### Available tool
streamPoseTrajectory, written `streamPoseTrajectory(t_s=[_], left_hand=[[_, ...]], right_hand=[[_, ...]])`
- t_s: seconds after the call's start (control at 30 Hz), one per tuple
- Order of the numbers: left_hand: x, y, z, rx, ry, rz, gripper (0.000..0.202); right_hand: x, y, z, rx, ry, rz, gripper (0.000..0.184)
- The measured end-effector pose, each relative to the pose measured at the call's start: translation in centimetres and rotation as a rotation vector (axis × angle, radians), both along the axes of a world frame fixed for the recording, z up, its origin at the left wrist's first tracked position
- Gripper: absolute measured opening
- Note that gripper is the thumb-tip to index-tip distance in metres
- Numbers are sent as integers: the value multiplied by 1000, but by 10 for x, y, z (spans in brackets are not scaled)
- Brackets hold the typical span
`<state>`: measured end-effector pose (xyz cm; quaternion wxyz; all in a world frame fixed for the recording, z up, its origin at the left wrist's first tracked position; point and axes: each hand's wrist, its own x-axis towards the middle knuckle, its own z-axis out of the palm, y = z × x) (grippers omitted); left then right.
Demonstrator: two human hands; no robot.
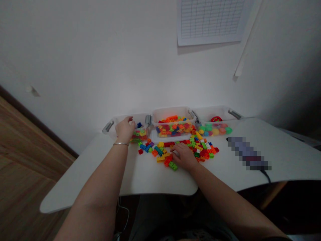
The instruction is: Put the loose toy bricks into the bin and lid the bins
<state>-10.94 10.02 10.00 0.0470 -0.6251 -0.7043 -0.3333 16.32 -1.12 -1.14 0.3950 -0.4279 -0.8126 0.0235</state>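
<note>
My left hand (125,129) reaches over the front wall of the left clear bin (111,124), fingers curled down among the coloured bricks inside; whether it holds one is hidden. A metal bangle sits on that wrist. My right hand (184,155) lies palm down on the white table (100,167), on the near edge of a loose pile of coloured building bricks (198,147). Its fingers are curled over bricks near a green brick (173,165) and an orange one.
Three clear plastic bins stand in a row against the wall: the left one, a middle bin (173,126) full of bricks, and a right bin (215,125) with round coloured pieces. A blurred dark object (248,154) with a cable lies on the table at right.
</note>
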Motion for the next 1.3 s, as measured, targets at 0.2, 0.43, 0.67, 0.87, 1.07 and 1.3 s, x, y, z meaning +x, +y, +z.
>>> streamPoseTrajectory(t_s=[0.2,0.43,0.67,0.87,1.07,1.3], left_hand=[[16,-33,-6,345,29,-169,36],[61,-82,-50,315,19,-314,32],[83,-96,-81,71,141,-410,32],[81,-94,-93,50,213,-469,32],[83,-93,-102,42,177,-460,25],[81,-90,-100,12,100,-410,8]], right_hand=[[-1,1,-1,-17,-6,-8,12],[-1,0,-1,-30,-2,-13,13],[-2,0,-3,-30,-5,-15,13],[-3,0,-2,-38,-23,-21,13],[-3,1,-3,-33,-21,-22,13],[-4,2,-4,-38,-38,-31,12]])
